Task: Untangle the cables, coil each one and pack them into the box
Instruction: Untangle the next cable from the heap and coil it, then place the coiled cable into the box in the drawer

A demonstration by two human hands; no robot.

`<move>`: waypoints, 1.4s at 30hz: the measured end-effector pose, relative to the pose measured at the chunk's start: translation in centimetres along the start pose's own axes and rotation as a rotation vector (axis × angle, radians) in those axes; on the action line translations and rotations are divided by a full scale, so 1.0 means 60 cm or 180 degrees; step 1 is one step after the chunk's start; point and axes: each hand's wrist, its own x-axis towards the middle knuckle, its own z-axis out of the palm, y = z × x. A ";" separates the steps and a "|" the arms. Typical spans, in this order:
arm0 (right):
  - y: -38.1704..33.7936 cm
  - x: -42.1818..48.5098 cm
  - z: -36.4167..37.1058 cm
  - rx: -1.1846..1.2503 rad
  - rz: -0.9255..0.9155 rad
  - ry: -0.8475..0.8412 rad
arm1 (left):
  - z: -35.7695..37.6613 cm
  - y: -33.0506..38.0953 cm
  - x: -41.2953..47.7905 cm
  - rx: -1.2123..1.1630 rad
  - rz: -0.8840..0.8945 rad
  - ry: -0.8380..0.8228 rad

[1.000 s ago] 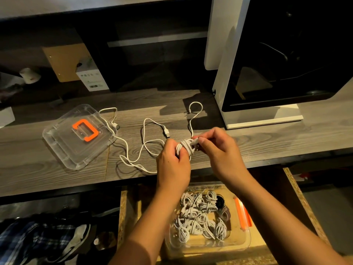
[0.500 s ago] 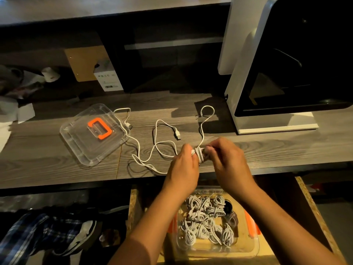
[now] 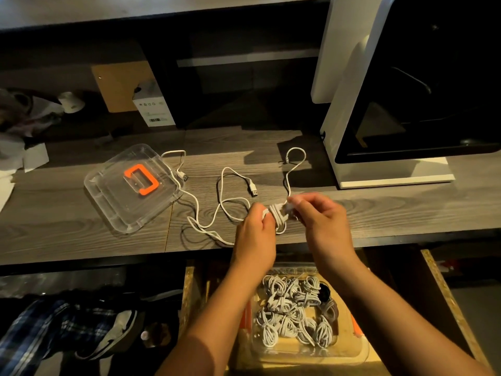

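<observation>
L hand (image 3: 257, 230) and R hand (image 3: 324, 221) hold a part-wound white cable coil (image 3: 279, 216) between them, just above the counter (image 3: 81, 240) front edge. Fingers of both are curled, pinching the coil. Loose cable w/ USB plug (image 3: 253, 190) lies on the counter beside the clear lid (image 3: 113, 204). Clear box (image 3: 352, 351) w/ coiled cables (image 3: 292, 308) sits below the counter.

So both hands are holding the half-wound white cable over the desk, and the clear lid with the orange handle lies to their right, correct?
Not quite. The head view shows the clear lid lying to the left of the hands, not the right. The rest stands: left hand and right hand both hold the white cable over the desk.
</observation>
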 end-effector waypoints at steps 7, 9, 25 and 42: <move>0.005 0.011 -0.003 -0.2185 -0.2646 -0.0299 | -0.002 0.030 0.021 -0.1708 -0.1013 -0.0273; 0.011 0.014 -0.007 -0.2533 -0.3027 -0.0443 | 0.009 0.032 0.020 -0.2058 -0.1286 -0.0215; 0.061 -0.021 -0.056 -0.0512 0.0572 -0.0888 | 0.007 -0.058 -0.019 0.0568 -0.0030 -0.1289; 0.230 -0.032 -0.077 -0.0927 0.1557 -0.0151 | 0.091 -0.192 -0.039 0.0210 -0.1199 -0.0781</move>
